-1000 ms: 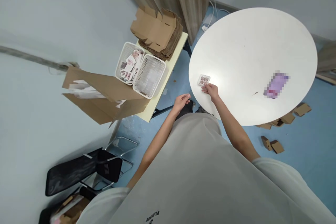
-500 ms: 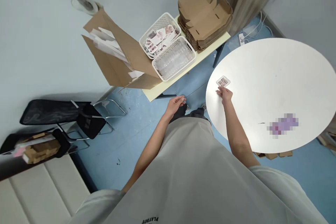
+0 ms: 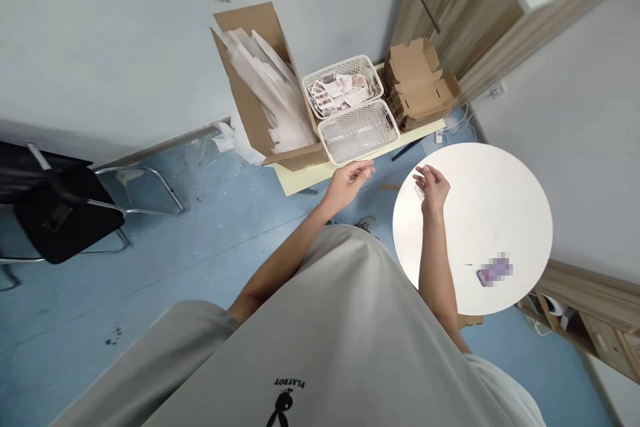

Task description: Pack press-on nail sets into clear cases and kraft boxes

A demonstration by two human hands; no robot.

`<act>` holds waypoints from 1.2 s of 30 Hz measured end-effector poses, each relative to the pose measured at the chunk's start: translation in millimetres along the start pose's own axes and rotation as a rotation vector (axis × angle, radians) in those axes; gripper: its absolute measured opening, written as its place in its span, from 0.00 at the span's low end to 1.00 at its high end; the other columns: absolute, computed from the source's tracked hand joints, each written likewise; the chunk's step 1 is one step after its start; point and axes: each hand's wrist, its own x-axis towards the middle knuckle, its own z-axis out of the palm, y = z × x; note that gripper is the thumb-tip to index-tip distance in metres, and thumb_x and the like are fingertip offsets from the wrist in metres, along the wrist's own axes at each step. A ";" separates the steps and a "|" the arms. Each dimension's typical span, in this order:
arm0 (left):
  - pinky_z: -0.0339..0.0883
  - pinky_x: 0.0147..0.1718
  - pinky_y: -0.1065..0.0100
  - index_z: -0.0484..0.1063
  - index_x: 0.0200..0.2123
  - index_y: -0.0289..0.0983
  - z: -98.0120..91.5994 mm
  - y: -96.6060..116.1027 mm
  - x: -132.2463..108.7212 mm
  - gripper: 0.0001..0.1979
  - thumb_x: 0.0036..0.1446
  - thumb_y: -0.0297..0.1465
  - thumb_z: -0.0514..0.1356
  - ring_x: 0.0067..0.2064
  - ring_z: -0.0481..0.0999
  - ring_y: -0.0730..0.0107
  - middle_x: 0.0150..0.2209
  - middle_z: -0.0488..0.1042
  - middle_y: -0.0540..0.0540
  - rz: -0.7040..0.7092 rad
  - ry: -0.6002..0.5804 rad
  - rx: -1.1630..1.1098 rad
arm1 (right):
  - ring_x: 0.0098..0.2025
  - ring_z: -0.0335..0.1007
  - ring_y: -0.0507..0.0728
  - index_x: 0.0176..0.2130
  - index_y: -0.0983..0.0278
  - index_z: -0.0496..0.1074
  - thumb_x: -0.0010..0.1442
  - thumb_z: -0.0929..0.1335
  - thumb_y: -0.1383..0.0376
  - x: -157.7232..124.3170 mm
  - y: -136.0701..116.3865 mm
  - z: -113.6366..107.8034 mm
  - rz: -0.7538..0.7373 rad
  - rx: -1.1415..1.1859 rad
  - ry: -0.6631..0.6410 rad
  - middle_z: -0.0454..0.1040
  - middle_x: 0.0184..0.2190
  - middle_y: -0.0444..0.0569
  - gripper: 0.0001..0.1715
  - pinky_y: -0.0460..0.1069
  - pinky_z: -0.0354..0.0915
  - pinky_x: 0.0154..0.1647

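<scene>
While right fingers hang apart, the small tray lies partly behind them; left fingers curl loosely.

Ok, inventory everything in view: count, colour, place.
Round table: one, white, right
Tray: one, clear, round table, partly hidden
Phone: one, purple, round table
Narrow table: one, pale yellow, centre
Baskets: two, white, narrow table
Open carton: one, brown, left of baskets
Sheets: several, white, open carton
Box stack: one, brown, right of baskets
Tall cabinet: one, brown, behind box stack
Chairs: at least one, black, left
Left hand: one, bare, near baskets
Right hand: one, bare, over round table
</scene>
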 end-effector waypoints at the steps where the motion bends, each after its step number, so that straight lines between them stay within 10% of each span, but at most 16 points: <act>1: 0.79 0.56 0.57 0.84 0.57 0.39 -9.5 10.9 -1.5 0.23 0.70 0.49 0.68 0.50 0.87 0.60 0.51 0.87 0.39 0.063 0.016 -0.021 | 0.37 0.87 0.56 0.47 0.63 0.80 0.57 0.81 0.48 -8.0 -17.2 20.7 -0.071 -0.010 -0.034 0.89 0.42 0.52 0.27 0.48 0.81 0.38; 11: 0.74 0.69 0.53 0.81 0.57 0.44 -120.0 49.6 -12.4 0.22 0.72 0.53 0.66 0.65 0.82 0.57 0.58 0.83 0.41 0.374 0.476 -0.062 | 0.54 0.84 0.62 0.56 0.56 0.81 0.75 0.70 0.42 -122.5 -130.8 233.3 -0.671 -0.392 -0.637 0.84 0.54 0.52 0.26 0.58 0.79 0.60; 16: 0.63 0.77 0.47 0.76 0.65 0.46 -142.6 33.0 -20.9 0.28 0.71 0.55 0.65 0.75 0.71 0.50 0.69 0.76 0.39 0.271 0.486 -0.129 | 0.68 0.72 0.70 0.65 0.66 0.78 0.78 0.67 0.62 -127.0 -129.1 336.4 -0.823 -1.089 -0.842 0.77 0.65 0.63 0.23 0.65 0.66 0.74; 21: 0.62 0.77 0.45 0.75 0.65 0.45 -151.5 31.0 -30.8 0.28 0.71 0.54 0.66 0.76 0.70 0.49 0.71 0.74 0.37 0.185 0.459 -0.189 | 0.74 0.64 0.71 0.69 0.73 0.75 0.73 0.66 0.73 -108.6 -101.8 407.8 -0.613 -1.681 -0.849 0.71 0.71 0.71 0.28 0.63 0.67 0.73; 27: 0.60 0.78 0.46 0.74 0.65 0.46 -158.8 33.2 -36.2 0.26 0.71 0.50 0.66 0.78 0.67 0.50 0.73 0.71 0.39 0.137 0.416 -0.212 | 0.66 0.77 0.70 0.61 0.79 0.80 0.74 0.61 0.75 -104.1 -96.6 418.1 -0.632 -1.709 -0.751 0.79 0.62 0.75 0.25 0.56 0.71 0.65; 36: 0.59 0.79 0.43 0.72 0.67 0.46 -156.4 43.9 -33.4 0.27 0.72 0.49 0.66 0.80 0.65 0.48 0.74 0.70 0.38 0.117 0.320 -0.252 | 0.58 0.81 0.68 0.56 0.66 0.81 0.79 0.63 0.62 -117.9 -144.4 354.0 -0.844 -1.200 -0.512 0.84 0.57 0.63 0.20 0.62 0.73 0.65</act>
